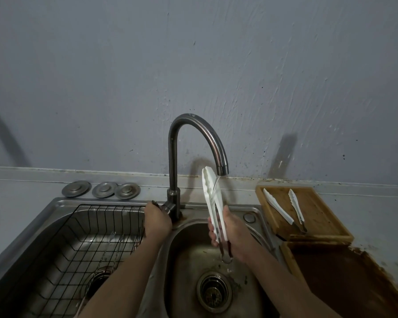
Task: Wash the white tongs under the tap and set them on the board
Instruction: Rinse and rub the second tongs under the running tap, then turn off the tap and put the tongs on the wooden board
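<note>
Stainless steel double sink [55,203] sitting under a curved dark metal tap [189,125], water running from the spout. Black wire rack [83,237] lying in the left basin. Wooden cutting board [315,214] lying right of the sink, carrying two white tongs [277,206]. Right hand [233,235] gripping a third pair of white plastic tongs [210,198] upright in the stream over the right basin. Left hand [156,220] curling round the tap lever [164,207].
</note>
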Available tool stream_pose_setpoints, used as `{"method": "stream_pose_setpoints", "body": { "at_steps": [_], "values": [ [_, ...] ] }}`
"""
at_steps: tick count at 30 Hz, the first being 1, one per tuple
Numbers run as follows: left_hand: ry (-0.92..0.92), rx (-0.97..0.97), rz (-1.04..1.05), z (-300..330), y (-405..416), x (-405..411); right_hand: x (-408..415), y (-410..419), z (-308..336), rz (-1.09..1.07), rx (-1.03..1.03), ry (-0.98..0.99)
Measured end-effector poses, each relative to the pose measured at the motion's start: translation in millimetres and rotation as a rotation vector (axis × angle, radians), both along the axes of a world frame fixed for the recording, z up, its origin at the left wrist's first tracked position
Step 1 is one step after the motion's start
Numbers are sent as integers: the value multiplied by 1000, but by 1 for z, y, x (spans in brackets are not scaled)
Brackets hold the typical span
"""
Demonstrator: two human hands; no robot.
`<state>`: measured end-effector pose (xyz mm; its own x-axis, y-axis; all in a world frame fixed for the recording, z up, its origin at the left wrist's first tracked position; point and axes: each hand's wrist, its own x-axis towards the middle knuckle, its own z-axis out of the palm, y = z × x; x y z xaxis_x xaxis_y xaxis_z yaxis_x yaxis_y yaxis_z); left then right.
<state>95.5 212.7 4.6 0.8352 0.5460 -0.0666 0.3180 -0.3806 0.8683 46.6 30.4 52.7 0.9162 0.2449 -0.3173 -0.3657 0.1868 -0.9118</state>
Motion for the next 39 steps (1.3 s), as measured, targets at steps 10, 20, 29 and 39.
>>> {"method": "stream_pose_setpoints", "body": {
  "at_steps": [10,20,29,39],
  "values": [
    [177,326,-97,6,-2,8,-14,-15,-9,76,-388,-151],
    [176,350,-97,9,-6,5,-21,-38,-15,40,-1162,-510],
    [189,344,-91,9,-8,3,-25,-36,-35,411,-1658,-431],
    [204,317,-52,11,-11,3,-43,-43,-59,843,-1817,-228]
  ]
}}
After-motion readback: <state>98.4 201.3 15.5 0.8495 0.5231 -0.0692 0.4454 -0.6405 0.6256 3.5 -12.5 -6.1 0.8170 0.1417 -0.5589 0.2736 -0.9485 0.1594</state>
